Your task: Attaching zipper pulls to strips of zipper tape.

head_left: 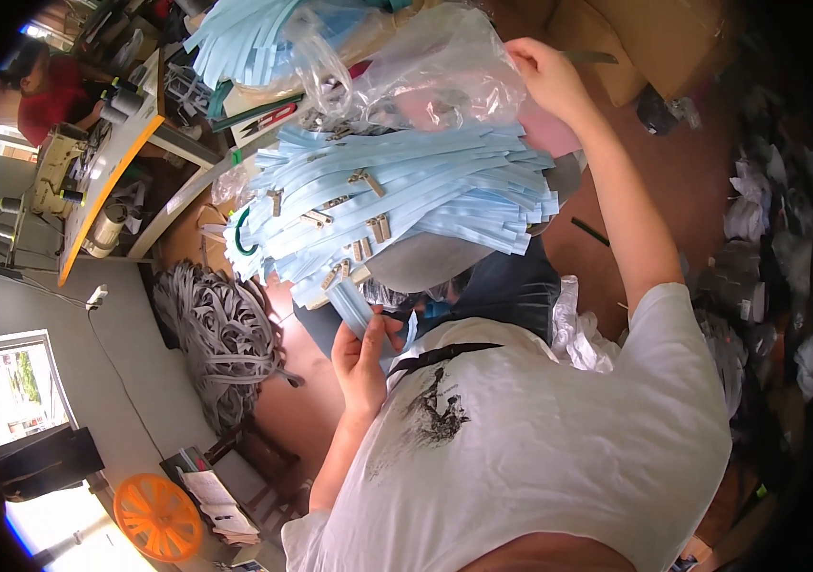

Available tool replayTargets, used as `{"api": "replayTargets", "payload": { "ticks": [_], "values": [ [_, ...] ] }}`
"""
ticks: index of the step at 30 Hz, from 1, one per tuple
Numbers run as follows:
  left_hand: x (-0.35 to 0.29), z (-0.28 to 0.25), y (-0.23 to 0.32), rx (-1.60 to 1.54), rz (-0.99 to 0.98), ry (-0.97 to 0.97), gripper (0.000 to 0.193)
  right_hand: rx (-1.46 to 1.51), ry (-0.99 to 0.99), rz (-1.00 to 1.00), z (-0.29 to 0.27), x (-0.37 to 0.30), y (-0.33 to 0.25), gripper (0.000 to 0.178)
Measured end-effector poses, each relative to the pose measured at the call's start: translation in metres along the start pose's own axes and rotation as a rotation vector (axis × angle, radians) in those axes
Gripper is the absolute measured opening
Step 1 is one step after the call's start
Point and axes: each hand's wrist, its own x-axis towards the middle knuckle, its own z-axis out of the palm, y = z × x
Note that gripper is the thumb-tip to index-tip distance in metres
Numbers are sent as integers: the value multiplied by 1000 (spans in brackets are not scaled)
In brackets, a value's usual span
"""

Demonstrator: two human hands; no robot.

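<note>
My left hand (361, 360) is closed around a light-blue fabric strip (350, 307), whose loose end curls up beside the fingers. Just beyond it lies a broad heap of similar light-blue strips (406, 181), over a grey rounded surface (435, 259) in front of my lap. Small beige pieces (380, 227) sit in groups on the heap. With the arm stretched far to the right, my right hand (547, 81) has its fingers pinched together at the edge of a clear plastic bag (440, 67). What they grip, if anything, cannot be made out.
A second bundle of blue strips (244, 43) lies at the far side, near red-handled snips (268, 121). On the left stands a sewing table (106, 176), with a person (49, 95) behind it. Grey strips (220, 343) are piled on the floor; cardboard (668, 43) is far right.
</note>
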Motion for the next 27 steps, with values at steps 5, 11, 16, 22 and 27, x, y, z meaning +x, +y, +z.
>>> {"api": "replayTargets", "payload": {
  "ticks": [5, 11, 16, 22, 27],
  "values": [
    [-3, 4, 4, 30, -9, -45, 26, -136, -679, -11, 27, 19, -37, 29],
    [-9, -6, 2, 69, -14, -1, 33, -167, -469, -520, 79, 27, -16, 23],
    [-8, -6, 3, 23, 1, 12, 38, 33, -686, -192, 97, 32, -5, 20],
    [-7, -12, -4, -48, -33, -45, 36, -425, -778, -333, 99, 23, -62, 25],
    [-4, -7, -1, -68, -53, -73, 34, -179, -777, -343, 105, 21, -52, 22]
  ]
}}
